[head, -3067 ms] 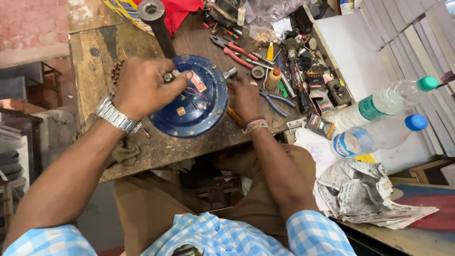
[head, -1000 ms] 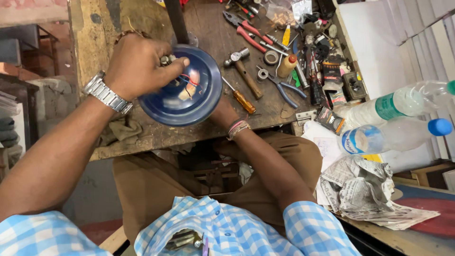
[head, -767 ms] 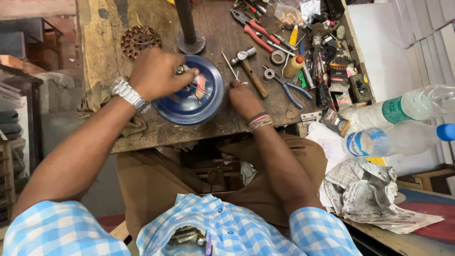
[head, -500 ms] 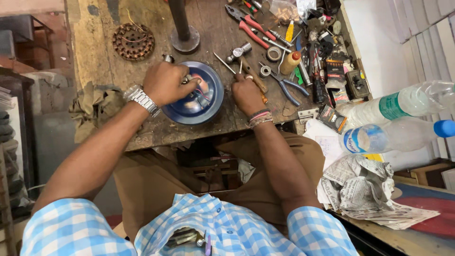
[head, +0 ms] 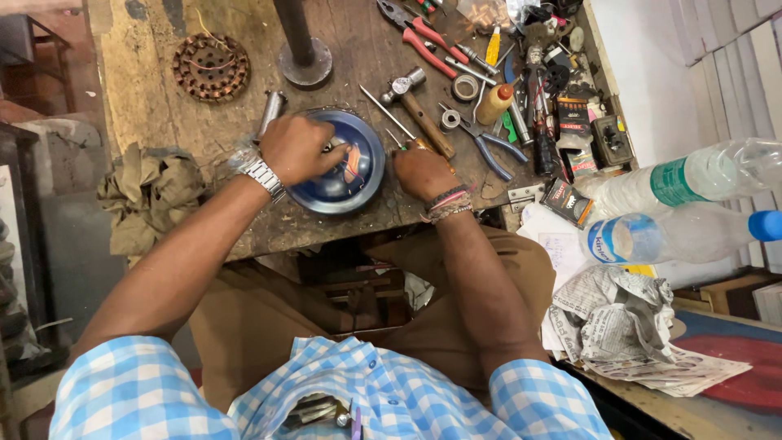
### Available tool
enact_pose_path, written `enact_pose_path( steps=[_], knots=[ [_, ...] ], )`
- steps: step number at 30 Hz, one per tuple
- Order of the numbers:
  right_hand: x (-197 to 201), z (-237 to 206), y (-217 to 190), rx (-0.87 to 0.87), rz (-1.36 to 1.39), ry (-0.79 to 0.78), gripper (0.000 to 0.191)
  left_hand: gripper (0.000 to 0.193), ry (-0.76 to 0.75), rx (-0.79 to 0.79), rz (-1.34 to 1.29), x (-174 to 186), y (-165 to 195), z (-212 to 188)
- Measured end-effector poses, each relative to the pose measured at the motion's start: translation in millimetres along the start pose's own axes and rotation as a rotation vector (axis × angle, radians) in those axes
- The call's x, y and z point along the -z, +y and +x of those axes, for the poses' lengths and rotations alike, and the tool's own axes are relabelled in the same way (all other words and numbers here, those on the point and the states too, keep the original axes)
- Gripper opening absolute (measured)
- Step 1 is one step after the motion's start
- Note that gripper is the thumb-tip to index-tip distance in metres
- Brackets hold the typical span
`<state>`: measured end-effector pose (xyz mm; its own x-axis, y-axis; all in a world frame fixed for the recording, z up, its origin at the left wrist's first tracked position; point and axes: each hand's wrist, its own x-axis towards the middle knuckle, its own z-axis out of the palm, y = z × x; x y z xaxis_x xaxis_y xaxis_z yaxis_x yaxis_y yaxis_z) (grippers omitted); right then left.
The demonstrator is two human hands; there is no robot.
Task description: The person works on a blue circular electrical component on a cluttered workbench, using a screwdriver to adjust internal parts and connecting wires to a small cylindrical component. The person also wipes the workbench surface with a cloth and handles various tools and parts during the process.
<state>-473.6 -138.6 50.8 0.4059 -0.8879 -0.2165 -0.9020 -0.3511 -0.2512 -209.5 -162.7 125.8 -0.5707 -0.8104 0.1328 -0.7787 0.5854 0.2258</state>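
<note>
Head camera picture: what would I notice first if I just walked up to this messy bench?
Probably the shiny blue round cover in the middle of the wooden bench, with the left hand resting on it and the right hand just beside it. Next, the heap of tools at the top right, like the red pliers and a hammer. Two plastic bottles lie at the right.

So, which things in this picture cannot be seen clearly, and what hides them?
- Head view: centre of the blue round cover, hidden by the left hand.
- Head view: what the right hand grips; its closed fingers cover it.
- Head view: top of the metal post, cut off by the upper edge.
- Head view: small parts among the tools, too small to identify.
</note>
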Motion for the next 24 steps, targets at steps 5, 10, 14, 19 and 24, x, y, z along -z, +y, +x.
enact_pose_path(
  steps=[5,10,14,19,24],
  knots=[
    [-4.0,1.3,5.3,0.025,-0.011,-0.019,0.020,0.044,-0.045,-0.018,0.024,-6.2,-0.3,8.4],
    [-17.1,6.3,14.1,0.133,-0.037,0.032,0.018,0.043,-0.004,-0.059,0.029,-12.7,-1.9,13.1],
    [-11.0,11.9,17.2,0.150,-0.049,0.009,0.016,0.046,-0.070,-0.024,0.021,-11.2,-5.0,15.2],
    [21.3,13.1,23.8,0.064,0.153,0.165,0.018,0.039,-0.082,-0.067,0.003,-5.2,-3.5,6.5],
    [37.4,2.8,19.5,-0.151,0.174,0.435,0.025,0.035,-0.067,-0.103,0.054,0.8,2.4,4.2]
  ],
)
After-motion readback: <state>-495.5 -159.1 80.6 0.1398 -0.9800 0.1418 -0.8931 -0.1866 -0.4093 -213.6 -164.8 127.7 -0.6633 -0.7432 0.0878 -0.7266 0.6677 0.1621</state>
